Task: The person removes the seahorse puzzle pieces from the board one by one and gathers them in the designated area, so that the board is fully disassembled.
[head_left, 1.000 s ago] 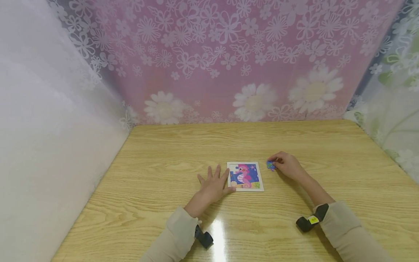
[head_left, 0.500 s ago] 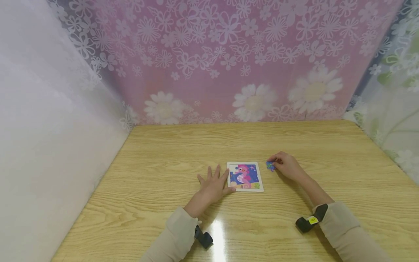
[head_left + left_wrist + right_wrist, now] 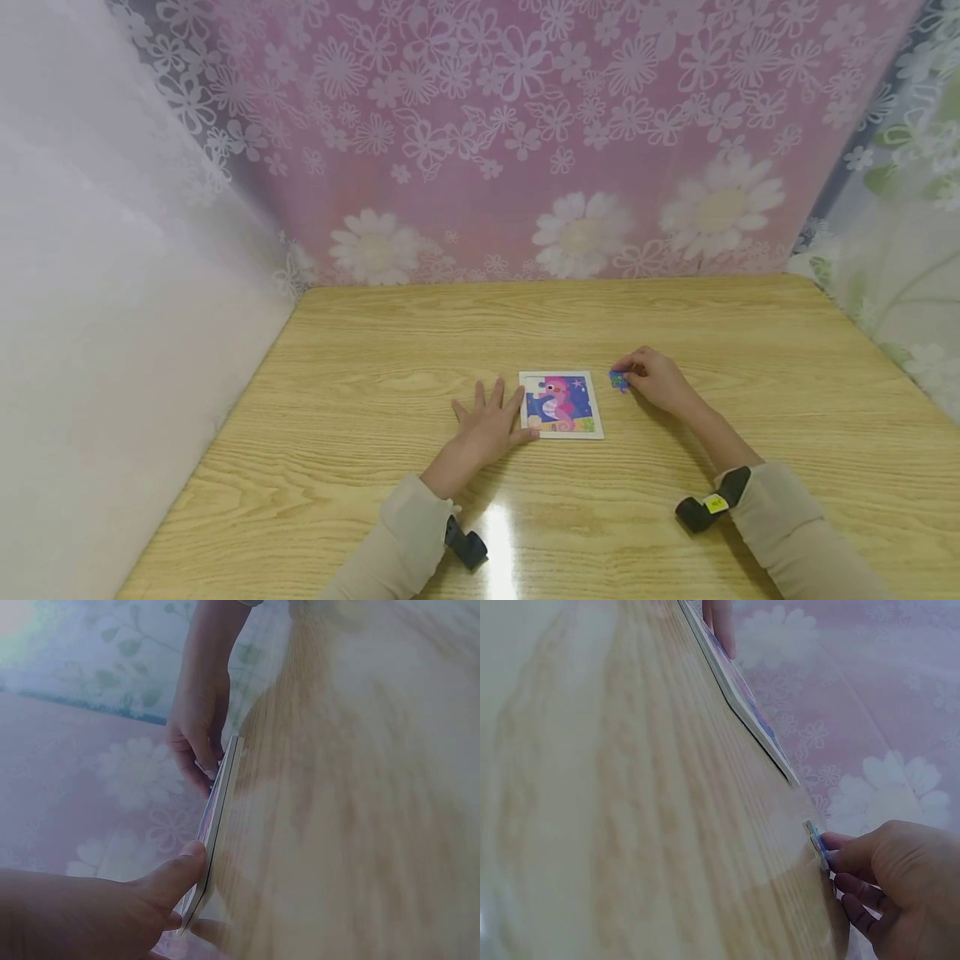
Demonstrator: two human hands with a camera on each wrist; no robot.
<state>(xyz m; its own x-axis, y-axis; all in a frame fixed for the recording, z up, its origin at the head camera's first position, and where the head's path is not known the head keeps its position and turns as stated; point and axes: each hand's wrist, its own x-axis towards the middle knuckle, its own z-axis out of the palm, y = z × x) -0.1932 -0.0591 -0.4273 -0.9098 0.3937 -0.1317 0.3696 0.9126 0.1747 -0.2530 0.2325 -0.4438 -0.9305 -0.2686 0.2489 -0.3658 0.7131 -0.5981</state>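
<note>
A small square puzzle board [image 3: 561, 404] with a pink seahorse picture lies on the wooden table [image 3: 390, 358]; its top-left corner shows a bare white slot. My left hand [image 3: 491, 421] lies flat with spread fingers at the board's left edge, the thumb touching its lower left corner [image 3: 196, 900]. Just right of the board, my right hand [image 3: 656, 379] pinches a small blue puzzle piece [image 3: 618, 380] that rests on the table, seen edge-on as the piece [image 3: 817, 844] in the right wrist view. The board [image 3: 739, 697] lies a short way from that piece.
A pink flowered curtain [image 3: 525, 142] hangs behind the table. A white curtain [image 3: 97, 292] closes the left side and a green-flowered one [image 3: 900, 233] the right. Black wrist straps [image 3: 705, 507] sit on both beige sleeves. Glare marks the table's near edge [image 3: 501, 533].
</note>
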